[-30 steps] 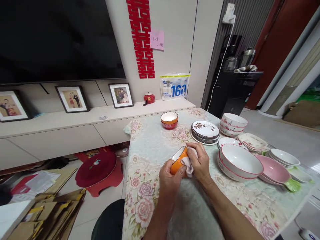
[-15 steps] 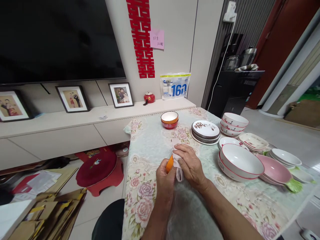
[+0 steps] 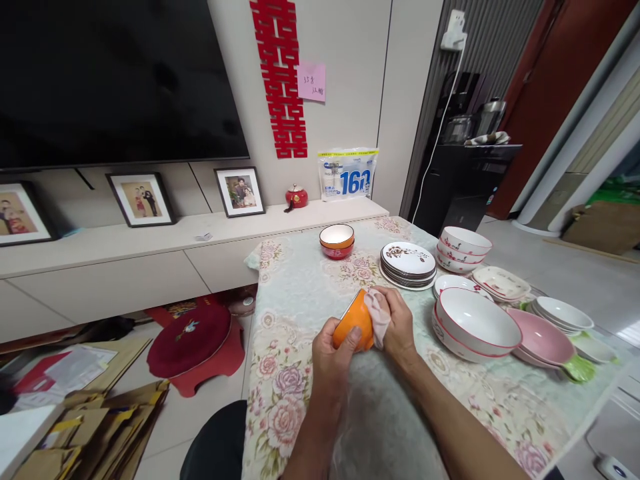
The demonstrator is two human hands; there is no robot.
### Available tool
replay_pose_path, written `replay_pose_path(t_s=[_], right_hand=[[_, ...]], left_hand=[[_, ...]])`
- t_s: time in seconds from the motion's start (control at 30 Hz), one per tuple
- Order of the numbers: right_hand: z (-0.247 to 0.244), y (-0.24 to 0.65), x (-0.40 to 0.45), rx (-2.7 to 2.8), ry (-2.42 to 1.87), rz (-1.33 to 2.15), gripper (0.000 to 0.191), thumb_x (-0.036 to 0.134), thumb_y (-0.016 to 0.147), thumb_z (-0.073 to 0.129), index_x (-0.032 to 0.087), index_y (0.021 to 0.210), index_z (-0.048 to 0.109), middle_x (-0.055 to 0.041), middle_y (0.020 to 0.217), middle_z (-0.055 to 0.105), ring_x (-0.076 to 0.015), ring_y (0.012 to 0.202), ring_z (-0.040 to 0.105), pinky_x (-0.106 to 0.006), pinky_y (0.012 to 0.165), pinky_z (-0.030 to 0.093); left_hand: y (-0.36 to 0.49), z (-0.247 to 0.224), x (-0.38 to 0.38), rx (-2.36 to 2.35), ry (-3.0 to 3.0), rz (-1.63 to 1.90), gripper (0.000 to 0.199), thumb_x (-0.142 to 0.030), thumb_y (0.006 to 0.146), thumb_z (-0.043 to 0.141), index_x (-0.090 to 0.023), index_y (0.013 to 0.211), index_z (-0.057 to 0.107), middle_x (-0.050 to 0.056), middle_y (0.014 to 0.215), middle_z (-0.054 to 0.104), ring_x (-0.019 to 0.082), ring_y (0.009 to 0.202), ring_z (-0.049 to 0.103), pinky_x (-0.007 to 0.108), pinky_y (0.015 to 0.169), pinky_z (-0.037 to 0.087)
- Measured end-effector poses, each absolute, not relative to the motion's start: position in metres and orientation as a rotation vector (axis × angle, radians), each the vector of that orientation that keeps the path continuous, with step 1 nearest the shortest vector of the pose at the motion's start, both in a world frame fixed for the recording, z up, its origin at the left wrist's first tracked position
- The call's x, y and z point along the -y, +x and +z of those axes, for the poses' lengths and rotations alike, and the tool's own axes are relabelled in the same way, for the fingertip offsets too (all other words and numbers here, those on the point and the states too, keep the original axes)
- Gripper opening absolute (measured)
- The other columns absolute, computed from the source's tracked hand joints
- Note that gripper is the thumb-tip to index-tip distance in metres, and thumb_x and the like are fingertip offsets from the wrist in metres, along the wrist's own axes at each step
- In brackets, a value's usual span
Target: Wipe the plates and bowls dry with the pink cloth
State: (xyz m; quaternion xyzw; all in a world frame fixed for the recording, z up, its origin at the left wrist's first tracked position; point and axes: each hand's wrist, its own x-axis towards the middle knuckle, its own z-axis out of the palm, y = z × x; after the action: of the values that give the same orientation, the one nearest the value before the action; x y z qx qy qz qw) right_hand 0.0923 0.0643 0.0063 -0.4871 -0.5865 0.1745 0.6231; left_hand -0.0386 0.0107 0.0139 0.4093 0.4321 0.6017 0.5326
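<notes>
Lower centre of frame, left to right: the left hand (image 3: 332, 352) holds the tilted orange bowl (image 3: 357, 320), which might slip if the pinkish cloth (image 3: 379, 319) presses harder than that grip resists; the bowl lies over the table (image 3: 300, 300), between this grip and the right hand (image 3: 401, 321), which clutches the cloth.

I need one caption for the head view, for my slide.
Left grip holding a tilted orange bowl, right grip holding a pale pink cloth against it.
</notes>
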Motion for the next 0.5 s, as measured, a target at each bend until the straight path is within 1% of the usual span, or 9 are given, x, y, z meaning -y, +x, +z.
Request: replay_pose_path(t_s=[0.1, 0.17, 0.23, 0.3, 0.4, 0.43, 0.5], right_hand=[[0.016, 0.086, -0.052, 1.562, -1.014, 0.135, 0.023, 0.029, 0.091, 0.054, 0.020, 0.107, 0.069, -0.0102, 0.103, 0.065, -0.0255, 0.102, 0.057, -0.045, 0.093, 0.044], [0.020, 0.086, -0.049, 1.625, -0.947, 0.142, 0.025, 0.028, 0.091, 0.055, 0.021, 0.109, 0.069, -0.0106, 0.109, 0.065, -0.0263, 0.106, 0.056, -0.046, 0.096, 0.043], [0.020, 0.089, -0.053, 1.576, -0.942, 0.320, 0.025, 0.031, 0.092, 0.054, 0.022, 0.109, 0.070, -0.0100, 0.113, 0.066, -0.0263, 0.110, 0.057, -0.046, 0.098, 0.043], [0.017, 0.093, -0.061, 1.415, -0.966, 0.632, 0.026, 0.038, 0.092, 0.054, 0.022, 0.106, 0.069, -0.0089, 0.110, 0.069, -0.0257, 0.105, 0.061, -0.044, 0.093, 0.047], [0.015, 0.096, -0.071, 1.141, -0.900, 1.067, 0.032, 0.050, 0.084, 0.063, 0.022, 0.099, 0.067, -0.0063, 0.093, 0.072, -0.0242, 0.086, 0.067, -0.039, 0.078, 0.054], [0.014, 0.096, -0.073, 1.080, -0.861, 1.148, 0.034, 0.052, 0.081, 0.066, 0.022, 0.096, 0.067, -0.0054, 0.087, 0.071, -0.0242, 0.082, 0.067, -0.039, 0.075, 0.054], [0.015, 0.094, -0.075, 1.015, -0.796, 1.191, 0.037, 0.057, 0.078, 0.067, 0.022, 0.089, 0.067, -0.0043, 0.076, 0.070, -0.0245, 0.076, 0.067, -0.039, 0.069, 0.055]], left_hand=[[-0.038, 0.017, -0.012, -1.085, 1.073, 1.435, 0.027, -0.037, 0.074, 0.071, -0.018, 0.070, 0.053, -0.005, 0.062, 0.045, 0.010, 0.058, 0.038, 0.021, 0.054, 0.035], [-0.039, 0.017, -0.012, -1.091, 1.111, 1.429, 0.025, -0.035, 0.072, 0.072, -0.017, 0.068, 0.054, -0.006, 0.060, 0.044, 0.010, 0.057, 0.036, 0.021, 0.053, 0.033], [-0.040, 0.016, -0.011, -1.063, 1.118, 1.397, 0.026, -0.034, 0.071, 0.074, -0.017, 0.068, 0.054, -0.006, 0.060, 0.044, 0.010, 0.056, 0.036, 0.021, 0.052, 0.032], [-0.042, 0.014, -0.010, -1.001, 1.090, 1.362, 0.029, -0.036, 0.072, 0.075, -0.017, 0.069, 0.054, -0.005, 0.061, 0.046, 0.010, 0.057, 0.038, 0.021, 0.053, 0.033], [-0.044, 0.011, -0.009, -0.859, 0.953, 1.378, 0.029, -0.037, 0.074, 0.076, -0.016, 0.074, 0.057, -0.003, 0.065, 0.051, 0.010, 0.060, 0.043, 0.021, 0.058, 0.036], [-0.044, 0.011, -0.009, -0.805, 0.892, 1.398, 0.029, -0.037, 0.073, 0.077, -0.016, 0.076, 0.058, -0.003, 0.067, 0.053, 0.011, 0.062, 0.046, 0.022, 0.060, 0.038], [-0.043, 0.012, -0.010, -0.700, 0.769, 1.441, 0.029, -0.036, 0.070, 0.080, -0.016, 0.079, 0.061, -0.002, 0.070, 0.057, 0.012, 0.065, 0.050, 0.023, 0.064, 0.041]])
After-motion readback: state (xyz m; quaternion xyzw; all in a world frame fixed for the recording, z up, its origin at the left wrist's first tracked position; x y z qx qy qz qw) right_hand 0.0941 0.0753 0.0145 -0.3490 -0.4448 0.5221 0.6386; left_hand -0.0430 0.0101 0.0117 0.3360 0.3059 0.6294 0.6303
